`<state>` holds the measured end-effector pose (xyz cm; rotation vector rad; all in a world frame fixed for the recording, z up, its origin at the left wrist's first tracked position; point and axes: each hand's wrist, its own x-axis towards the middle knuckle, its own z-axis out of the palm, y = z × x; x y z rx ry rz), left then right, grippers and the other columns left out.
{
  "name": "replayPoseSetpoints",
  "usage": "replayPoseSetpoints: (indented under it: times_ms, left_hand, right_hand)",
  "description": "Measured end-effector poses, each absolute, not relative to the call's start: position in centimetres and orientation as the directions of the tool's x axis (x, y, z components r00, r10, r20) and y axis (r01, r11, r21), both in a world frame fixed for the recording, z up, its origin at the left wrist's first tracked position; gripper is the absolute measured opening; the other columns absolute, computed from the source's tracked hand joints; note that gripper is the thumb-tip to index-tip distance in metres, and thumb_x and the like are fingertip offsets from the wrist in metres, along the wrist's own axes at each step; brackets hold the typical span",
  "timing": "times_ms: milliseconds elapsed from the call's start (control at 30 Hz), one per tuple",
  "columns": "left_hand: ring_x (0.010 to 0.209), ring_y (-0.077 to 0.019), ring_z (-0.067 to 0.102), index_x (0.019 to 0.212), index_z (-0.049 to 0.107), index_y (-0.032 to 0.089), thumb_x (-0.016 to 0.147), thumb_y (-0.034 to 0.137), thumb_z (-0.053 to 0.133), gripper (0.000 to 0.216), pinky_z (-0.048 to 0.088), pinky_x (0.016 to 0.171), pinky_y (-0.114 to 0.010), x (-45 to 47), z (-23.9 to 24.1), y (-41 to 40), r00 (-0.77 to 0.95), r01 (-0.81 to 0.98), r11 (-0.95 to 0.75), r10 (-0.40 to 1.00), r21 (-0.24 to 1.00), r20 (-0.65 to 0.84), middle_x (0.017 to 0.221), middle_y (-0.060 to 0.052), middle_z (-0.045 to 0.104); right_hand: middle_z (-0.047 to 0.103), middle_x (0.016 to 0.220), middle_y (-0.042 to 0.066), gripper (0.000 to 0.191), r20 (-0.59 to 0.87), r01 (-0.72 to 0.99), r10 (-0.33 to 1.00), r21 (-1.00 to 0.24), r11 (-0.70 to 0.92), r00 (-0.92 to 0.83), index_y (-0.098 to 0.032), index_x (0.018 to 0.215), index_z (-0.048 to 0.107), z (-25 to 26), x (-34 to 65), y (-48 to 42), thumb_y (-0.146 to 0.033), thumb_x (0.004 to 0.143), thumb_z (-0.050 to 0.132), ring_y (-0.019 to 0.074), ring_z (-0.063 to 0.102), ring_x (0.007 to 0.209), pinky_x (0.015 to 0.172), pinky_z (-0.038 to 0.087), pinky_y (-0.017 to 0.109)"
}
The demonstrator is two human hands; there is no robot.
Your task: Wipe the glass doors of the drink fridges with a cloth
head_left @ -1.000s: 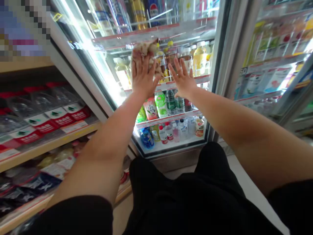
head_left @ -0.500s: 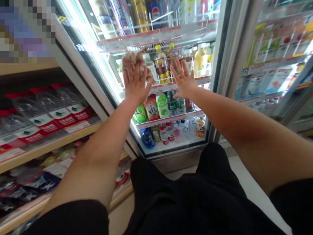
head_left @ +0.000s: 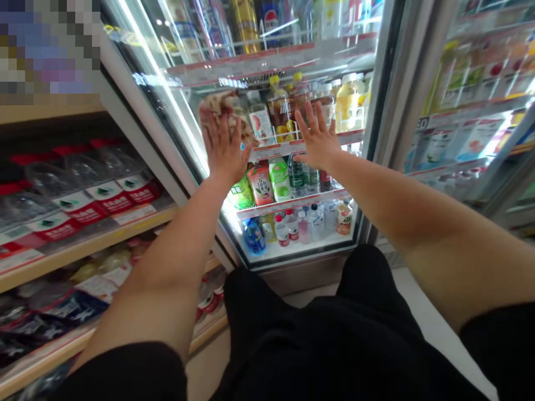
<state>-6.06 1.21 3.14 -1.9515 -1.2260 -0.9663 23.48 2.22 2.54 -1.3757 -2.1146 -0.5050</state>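
A crumpled brown-and-white cloth (head_left: 219,106) is under my left hand (head_left: 224,147), which presses it flat against the glass door (head_left: 234,83) of a lit drinks fridge. The fingers lie stretched over the cloth, and it sticks out above and to the right of them. To the right, my right hand (head_left: 318,139) has its fingers spread and appears to rest on the same glass, holding nothing. Behind the pane stand rows of bottles, among them a yellow-capped bottle (head_left: 279,108), a green-labelled bottle (head_left: 280,179) and a blue bottle (head_left: 254,236).
Shelves on the left hold red-capped bottles (head_left: 71,184) and, lower down, dark bags (head_left: 62,312). A metal door frame (head_left: 413,72) separates this door from another fridge section with drinks (head_left: 476,139). My knees (head_left: 363,278) are close below the door.
My left hand and the cloth have slid a little to the left across the glass. My right hand keeps nearly the same place, fingers still spread. The view has shifted slightly.
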Motion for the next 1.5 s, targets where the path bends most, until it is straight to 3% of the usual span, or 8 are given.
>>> replayPoseSetpoints:
  times_ms: [200, 400, 500, 667, 933, 1133, 1367, 1500]
  left_hand:
    - [0.164, -0.0324, 0.000, 0.155, 0.049, 0.027, 0.097, 0.062, 0.049, 0.067, -0.007, 0.133, -0.056, -5.0, -1.8, -0.8, 0.489, 0.831, -0.521, 0.514, -0.196, 0.705, 0.170, -0.006, 0.034]
    - [0.161, -0.0286, -0.020, 0.164, 0.033, 0.022, 0.100, 0.064, 0.044, 0.077, -0.013, 0.132, -0.054, -6.1, 3.6, 0.1, 0.344, 0.910, -0.382, 0.488, -0.158, 0.802, 0.176, -0.001, 0.016]
    - [0.162, -0.0297, -0.019, 0.165, 0.032, 0.022, 0.101, 0.058, 0.049, 0.075, -0.011, 0.133, -0.057, -4.7, 0.1, -0.7, 0.346, 0.917, -0.360, 0.503, -0.172, 0.792, 0.177, -0.003, 0.014]
    - [0.163, -0.0311, 0.010, 0.159, 0.044, 0.026, 0.103, 0.048, 0.047, 0.060, 0.006, 0.135, -0.060, -2.8, -6.8, -2.1, 0.571, 0.816, -0.474, 0.571, -0.332, 0.590, 0.170, -0.006, 0.035]
    - [0.163, -0.0311, -0.007, 0.163, 0.038, 0.022, 0.101, 0.047, 0.053, 0.068, -0.002, 0.133, -0.058, -4.0, -2.3, -1.0, 0.442, 0.885, -0.380, 0.501, -0.269, 0.744, 0.175, -0.007, 0.023]
    - [0.160, -0.0288, 0.025, 0.153, 0.054, 0.030, 0.105, 0.043, 0.045, 0.051, 0.017, 0.134, -0.056, -4.1, -7.8, -2.5, 0.674, 0.739, -0.543, 0.579, -0.400, 0.460, 0.163, -0.005, 0.047]
    - [0.163, -0.0328, 0.009, 0.160, 0.044, 0.030, 0.100, 0.045, 0.056, 0.064, 0.005, 0.134, -0.058, -6.6, -3.2, -1.5, 0.473, 0.868, -0.406, 0.502, -0.286, 0.724, 0.172, -0.006, 0.031]
    - [0.163, -0.0345, 0.008, 0.159, 0.046, 0.026, 0.100, 0.046, 0.055, 0.063, 0.009, 0.133, -0.061, -6.6, -6.3, -2.6, 0.478, 0.871, -0.395, 0.539, -0.293, 0.693, 0.170, -0.009, 0.035]
  right_hand:
    - [-0.017, 0.177, 0.007, 0.122, 0.626, 0.934, 0.726, 0.012, 0.357, -0.285, -0.020, 0.171, -0.006, 3.0, 23.1, 0.5, -0.048, 0.082, 0.074, 0.0421, -0.017, 0.162, 0.127, 0.005, 0.074]
    - [-0.018, 0.177, 0.007, 0.123, 0.619, 0.921, 0.724, -0.002, 0.389, -0.305, -0.020, 0.171, -0.005, 3.0, 23.3, 0.2, -0.046, 0.082, 0.076, 0.0444, -0.016, 0.161, 0.127, 0.005, 0.074]
    - [-0.016, 0.178, 0.005, 0.127, 0.625, 0.920, 0.717, 0.004, 0.392, -0.309, -0.023, 0.171, -0.007, 2.9, 23.5, 0.5, -0.052, 0.080, 0.076, 0.0450, -0.018, 0.161, 0.126, 0.004, 0.075]
    - [-0.014, 0.178, 0.005, 0.131, 0.637, 0.915, 0.702, 0.017, 0.402, -0.320, -0.023, 0.171, -0.007, 2.9, 23.5, 0.5, -0.050, 0.076, 0.080, 0.0455, -0.016, 0.161, 0.126, 0.006, 0.075]
    - [-0.015, 0.178, 0.006, 0.131, 0.650, 0.923, 0.696, 0.021, 0.384, -0.305, -0.023, 0.171, -0.007, 2.8, 23.4, 0.7, -0.050, 0.077, 0.080, 0.0452, -0.016, 0.161, 0.126, 0.004, 0.075]
    - [-0.017, 0.177, 0.008, 0.135, 0.620, 0.932, 0.727, 0.021, 0.361, -0.296, -0.020, 0.171, -0.004, 2.9, 23.4, 0.2, -0.042, 0.072, 0.085, 0.0429, -0.016, 0.162, 0.128, 0.008, 0.072]
    - [-0.017, 0.177, 0.005, 0.128, 0.652, 0.914, 0.694, -0.004, 0.407, -0.306, -0.022, 0.171, -0.004, 2.7, 23.5, 0.8, -0.048, 0.078, 0.080, 0.0466, -0.017, 0.161, 0.126, 0.002, 0.076]
    - [-0.018, 0.177, 0.008, 0.132, 0.628, 0.924, 0.715, 0.018, 0.383, -0.309, -0.019, 0.170, -0.007, 2.9, 23.4, 0.4, -0.041, 0.075, 0.082, 0.0441, -0.016, 0.161, 0.127, 0.005, 0.074]
